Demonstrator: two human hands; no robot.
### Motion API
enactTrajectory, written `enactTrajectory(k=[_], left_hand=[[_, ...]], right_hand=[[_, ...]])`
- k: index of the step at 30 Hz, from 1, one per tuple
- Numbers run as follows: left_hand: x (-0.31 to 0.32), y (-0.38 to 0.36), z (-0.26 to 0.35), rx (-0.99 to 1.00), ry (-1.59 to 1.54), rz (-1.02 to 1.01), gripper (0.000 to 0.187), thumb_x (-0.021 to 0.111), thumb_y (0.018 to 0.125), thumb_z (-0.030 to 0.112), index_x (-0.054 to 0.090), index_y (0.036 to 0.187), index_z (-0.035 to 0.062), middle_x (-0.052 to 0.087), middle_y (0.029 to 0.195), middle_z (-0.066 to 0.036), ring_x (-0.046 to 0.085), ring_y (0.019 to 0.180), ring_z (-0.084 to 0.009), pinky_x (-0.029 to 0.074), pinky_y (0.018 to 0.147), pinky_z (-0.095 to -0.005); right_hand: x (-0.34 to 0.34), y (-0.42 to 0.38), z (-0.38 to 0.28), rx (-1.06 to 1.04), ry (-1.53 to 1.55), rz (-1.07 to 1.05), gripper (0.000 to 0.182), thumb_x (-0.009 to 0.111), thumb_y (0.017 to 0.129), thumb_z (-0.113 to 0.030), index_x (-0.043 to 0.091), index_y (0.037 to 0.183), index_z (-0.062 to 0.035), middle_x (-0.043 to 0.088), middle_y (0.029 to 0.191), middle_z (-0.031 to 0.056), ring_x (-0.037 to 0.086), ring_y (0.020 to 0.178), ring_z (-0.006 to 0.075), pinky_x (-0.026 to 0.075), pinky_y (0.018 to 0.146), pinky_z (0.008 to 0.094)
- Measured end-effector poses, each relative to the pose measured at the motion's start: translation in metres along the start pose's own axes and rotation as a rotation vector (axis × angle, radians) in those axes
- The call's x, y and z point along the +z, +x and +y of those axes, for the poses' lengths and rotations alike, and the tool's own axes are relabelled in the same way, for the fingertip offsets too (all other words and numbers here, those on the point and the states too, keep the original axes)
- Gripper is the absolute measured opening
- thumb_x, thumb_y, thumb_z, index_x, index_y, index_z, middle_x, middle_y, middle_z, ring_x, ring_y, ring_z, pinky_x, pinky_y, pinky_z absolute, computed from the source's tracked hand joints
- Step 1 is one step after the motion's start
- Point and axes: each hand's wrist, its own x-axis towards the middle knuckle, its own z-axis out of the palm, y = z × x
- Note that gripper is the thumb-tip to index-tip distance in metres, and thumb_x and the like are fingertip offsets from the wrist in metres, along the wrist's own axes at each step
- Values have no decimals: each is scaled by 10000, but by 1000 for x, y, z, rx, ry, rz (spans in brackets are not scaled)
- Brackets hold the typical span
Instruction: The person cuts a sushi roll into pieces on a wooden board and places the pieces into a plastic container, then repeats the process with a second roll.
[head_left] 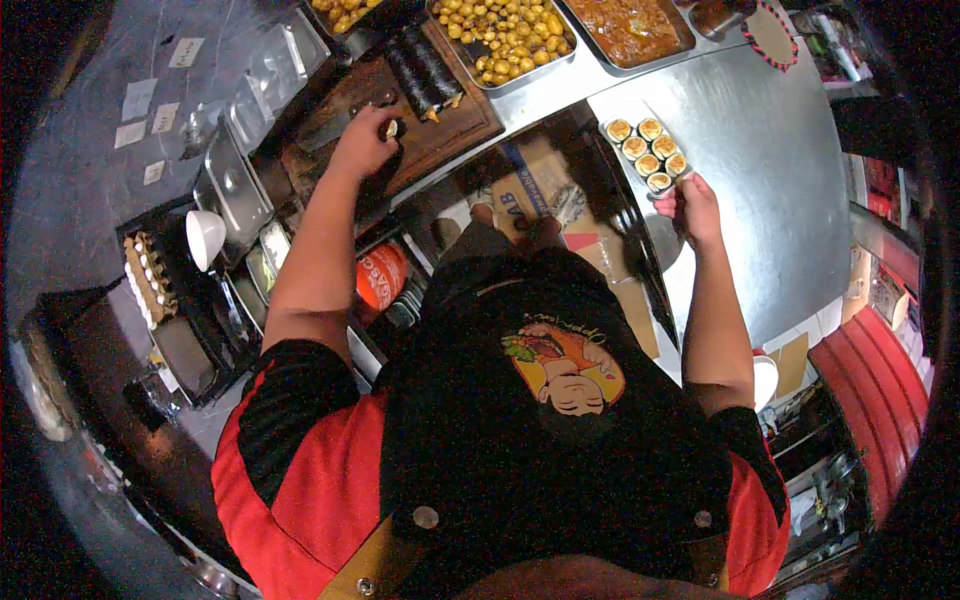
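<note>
Over the wooden cutting board [455, 130], my left hand [365, 145] is closed, with fingertips pinched on a small slice of seaweed rice roll [392, 128]. Dark uncut seaweed rolls [425, 72] lie side by side on the board, just beyond that hand. What looks like a knife blade [318, 132] rests on the board to the left, partly hidden by my hand. On the right, my right hand [693, 205] grips the near end of a small white tray [611, 128]. Several browned-top roll slices [650, 146] stand in rows on it, above the steel counter.
A pan of small potatoes [505, 35] and a pan of reddish-brown stew [630, 28] sit at the back. The steel counter [770, 190] spans the right. Metal containers [235, 185] and a white bowl [205, 238] are at left. Below the board, an open shelf holds a cardboard box [540, 185].
</note>
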Motion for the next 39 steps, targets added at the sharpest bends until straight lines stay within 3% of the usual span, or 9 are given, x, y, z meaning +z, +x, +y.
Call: enactTrajectory(k=[3, 6, 8, 12, 16, 22, 30, 32, 39], left_hand=[[-3, -1, 4, -101, -64, -90, 537, 815, 809, 130, 691, 1332, 120, 652, 1391, -214, 610, 1324, -393, 493, 1131, -442], [1, -5, -1, -72, -47, 42, 504, 803, 820, 127, 704, 1314, 118, 659, 1378, -212, 639, 1280, -380, 511, 1101, -436], [-1, -4, -2, -207, -204, 41, 474, 795, 827, 119, 715, 1294, 95, 695, 1321, -177, 680, 1233, -323, 518, 1075, -399], [-32, -4, 45, -401, -460, 9, 424, 799, 860, 93, 724, 1276, 67, 716, 1136, -33, 651, 1014, -108, 514, 926, -277], [-31, 10, 120, -302, -670, 29, 417, 805, 879, 86, 726, 1288, 73, 692, 1107, -11, 615, 956, -89, 503, 886, -258], [34, 71, 251, -123, -992, -171, 462, 827, 900, 151, 698, 1319, 4, 733, 1190, -60, 661, 1048, -132, 525, 940, -296], [80, 134, 339, 12, -545, -203, 463, 795, 820, 205, 728, 1236, 13, 743, 1190, -183, 724, 1083, -289, 555, 970, -372], [86, 137, 348, 161, -324, -99, 502, 819, 809, 236, 719, 1251, 20, 727, 1198, -224, 719, 1100, -350, 573, 977, -434], [96, 133, 374, 242, -114, 2, 438, 782, 846, 209, 708, 1229, 10, 685, 1225, -244, 681, 1133, -433, 568, 989, -506]], right_hand=[[-1, 1, 2, -9, -16, 3, 289, 479, 1115, -236, 620, 1229, -12, 736, 913, 114, 739, 700, 175, 622, 615, 283], [0, 3, 4, -8, -21, 15, 284, 472, 1115, -232, 619, 1211, -9, 737, 913, 117, 740, 702, 181, 623, 619, 286], [-3, 4, 5, -21, -26, -3, 285, 465, 1112, -222, 618, 1205, 0, 739, 911, 124, 744, 706, 192, 628, 633, 292], [-6, 5, 4, 6, -34, -12, 294, 507, 1106, -228, 621, 1221, 18, 741, 920, 139, 758, 717, 213, 648, 655, 313], [-7, 2, 5, 12, 53, -1, 254, 542, 1075, -189, 644, 1207, 3, 742, 909, 120, 757, 704, 194, 642, 639, 306], [-7, 2, 4, 12, -4, -15, 183, 533, 1046, -164, 633, 1082, -16, 740, 851, 112, 768, 713, 203, 637, 622, 301], [-9, -3, 6, -49, -22, 0, 209, 543, 1034, -212, 618, 1016, -17, 727, 845, 100, 760, 696, 197, 633, 605, 308], [-10, -2, 7, -59, -10, 5, 231, 541, 1038, -221, 615, 1003, -5, 727, 845, 108, 760, 697, 199, 631, 599, 309], [-12, -2, 7, -76, 3, -42, 233, 541, 1043, -220, 606, 993, -2, 730, 839, 129, 761, 707, 211, 639, 624, 325]])
